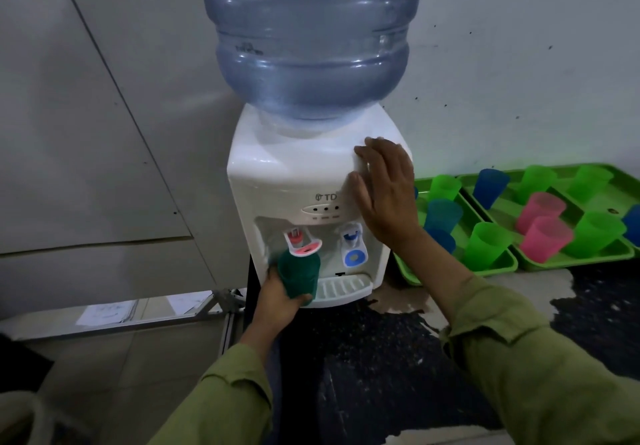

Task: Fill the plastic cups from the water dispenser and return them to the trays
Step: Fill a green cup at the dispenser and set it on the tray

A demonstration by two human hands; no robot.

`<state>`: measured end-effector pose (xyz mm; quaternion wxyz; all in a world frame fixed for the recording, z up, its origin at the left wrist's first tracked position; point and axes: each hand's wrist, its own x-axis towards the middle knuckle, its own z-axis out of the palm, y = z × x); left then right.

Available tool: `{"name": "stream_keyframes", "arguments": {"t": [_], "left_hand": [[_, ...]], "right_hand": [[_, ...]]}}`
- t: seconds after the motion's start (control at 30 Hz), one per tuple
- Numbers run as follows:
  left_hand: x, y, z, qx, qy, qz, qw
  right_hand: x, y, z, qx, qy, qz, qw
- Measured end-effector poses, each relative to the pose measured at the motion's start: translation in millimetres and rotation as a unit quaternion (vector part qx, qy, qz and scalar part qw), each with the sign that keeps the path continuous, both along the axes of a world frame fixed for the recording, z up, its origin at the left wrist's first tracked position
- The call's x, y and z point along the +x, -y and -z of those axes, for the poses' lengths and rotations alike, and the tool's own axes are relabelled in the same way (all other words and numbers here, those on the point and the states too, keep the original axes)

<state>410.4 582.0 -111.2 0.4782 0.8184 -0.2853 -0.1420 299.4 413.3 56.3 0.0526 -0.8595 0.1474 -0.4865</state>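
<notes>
A white water dispenser (pixel 287 181) with a large blue bottle (pixel 311 36) stands in the middle. My left hand (pixel 277 297) grips a dark green cup (pixel 299 271) pushed against the red tap lever (pixel 308 248). My right hand (pixel 384 188) lies flat with straight fingers against the dispenser's upper right corner. The blue tap (pixel 353 247) on the right is free. To the right, two green trays (pixel 498 266) (pixel 620 252) hold several green, blue and pink cups, among them a pink cup (pixel 545 238) and a green cup (pixel 485 242).
The white drip tray (pixel 343 287) sits below the taps. The dispenser and trays rest on a dark speckled counter (pixel 381 358) with worn pale patches. A grey wall panel is at the left, with papers (pixel 107 311) on a low ledge.
</notes>
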Motion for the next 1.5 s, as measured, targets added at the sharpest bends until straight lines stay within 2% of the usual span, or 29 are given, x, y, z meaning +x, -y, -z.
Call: {"name": "stream_keyframes", "arguments": {"t": [0.6, 0.97, 1.27, 1.5], "left_hand": [[2.6, -1.1, 2.5, -0.003, 0.005, 0.003, 1.0], [1.1, 0.5, 2.2, 0.012, -0.006, -0.008, 1.0], [-3.4, -0.5, -2.2, 0.028, 0.003, -0.025, 0.999], [-7.5, -0.5, -7.7, 0.016, -0.013, -0.028, 0.999]], "right_hand": [[20.8, 10.1, 21.9, -0.047, 0.069, -0.004, 0.997], [23.5, 11.9, 24.2, -0.056, 0.071, 0.01, 0.996], [17.0, 2.5, 18.5, -0.034, 0.044, 0.017, 0.998], [3.5, -11.4, 8.3, 0.035, 0.016, -0.009, 0.999]]}}
